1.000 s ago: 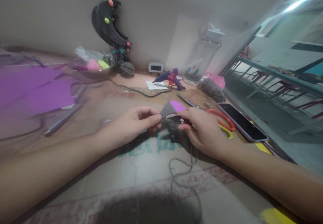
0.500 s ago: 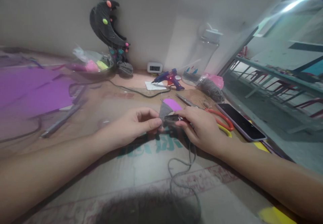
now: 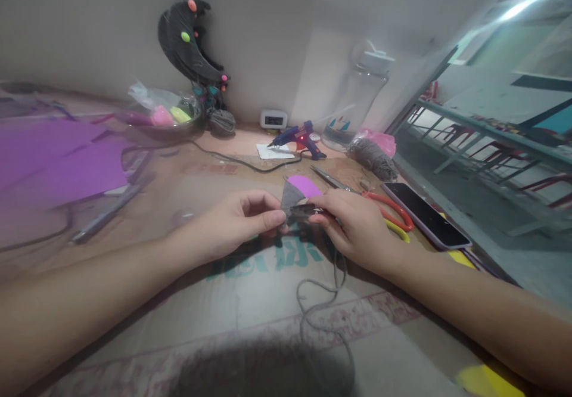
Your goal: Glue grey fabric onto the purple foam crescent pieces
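My left hand (image 3: 252, 218) is closed in a pinch, thumb against fingers, on the lower tip of a grey-wrapped piece (image 3: 292, 195) that looks covered in yarn. A purple rounded part (image 3: 304, 186) shows behind it, partly hidden by my right hand; whether the two are joined I cannot tell. In my right hand (image 3: 357, 224), thumb and fingers grip a small dark flat object (image 3: 302, 209) with white marks, its tip close to the left fingertips. Its kind is unclear. A loose grey yarn strand (image 3: 322, 307) trails below the right hand across the tabletop.
Orange-handled scissors (image 3: 395, 209) and a phone (image 3: 426, 215) lie at the right. Behind the hands, a blue glue gun (image 3: 299, 137) rests by white paper. Purple sheets (image 3: 58, 158) cover the left, near a bowl (image 3: 156, 132). A clear bottle (image 3: 357, 105) and grey yarn (image 3: 373, 158) stand farther back.
Almost nothing differs. Both hands keep their grip, and the grey piece, purple part and dark object have barely shifted.
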A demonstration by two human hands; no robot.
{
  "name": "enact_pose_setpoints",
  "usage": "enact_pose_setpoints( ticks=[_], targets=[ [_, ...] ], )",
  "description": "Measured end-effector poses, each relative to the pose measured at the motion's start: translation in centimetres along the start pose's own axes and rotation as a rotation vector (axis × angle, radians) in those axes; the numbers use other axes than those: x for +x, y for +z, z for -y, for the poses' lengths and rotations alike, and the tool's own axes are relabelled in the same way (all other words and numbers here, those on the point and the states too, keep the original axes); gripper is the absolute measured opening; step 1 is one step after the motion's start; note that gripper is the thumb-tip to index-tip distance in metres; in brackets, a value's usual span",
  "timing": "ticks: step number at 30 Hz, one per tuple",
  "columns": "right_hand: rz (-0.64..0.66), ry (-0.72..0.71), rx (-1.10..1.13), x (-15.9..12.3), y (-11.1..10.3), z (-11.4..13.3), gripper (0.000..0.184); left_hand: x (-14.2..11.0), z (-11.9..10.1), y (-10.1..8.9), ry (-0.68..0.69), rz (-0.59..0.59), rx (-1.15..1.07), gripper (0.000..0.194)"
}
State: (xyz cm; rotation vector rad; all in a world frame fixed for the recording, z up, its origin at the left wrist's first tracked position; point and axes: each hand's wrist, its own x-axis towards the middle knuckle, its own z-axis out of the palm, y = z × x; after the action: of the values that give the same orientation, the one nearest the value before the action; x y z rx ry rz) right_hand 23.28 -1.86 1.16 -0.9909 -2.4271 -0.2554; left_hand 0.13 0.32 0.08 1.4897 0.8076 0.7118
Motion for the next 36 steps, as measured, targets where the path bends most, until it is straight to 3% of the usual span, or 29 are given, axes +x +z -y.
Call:
enact_pose_setpoints(
  ticks=[30, 32, 36],
  targets=[
    [0.027, 0.023, 0.129, -0.1, 0.2, 0.1, 0.022, 0.0, 0.3, 0.2, -0.001, 0.021, 0.034, 0.02],
    [-0.041, 0.088, 0.201, -0.1, 0.0, 0.1, 0.021, 0.0, 0.3, 0.3, 0.006, -0.004, 0.039, 0.019],
    [-0.26, 0.353, 0.334, 0.2, -0.2, -1.3, 0.025, -0.2, 0.1, 0.4, 0.041, -0.084, 0.079, 0.018]
  ],
)
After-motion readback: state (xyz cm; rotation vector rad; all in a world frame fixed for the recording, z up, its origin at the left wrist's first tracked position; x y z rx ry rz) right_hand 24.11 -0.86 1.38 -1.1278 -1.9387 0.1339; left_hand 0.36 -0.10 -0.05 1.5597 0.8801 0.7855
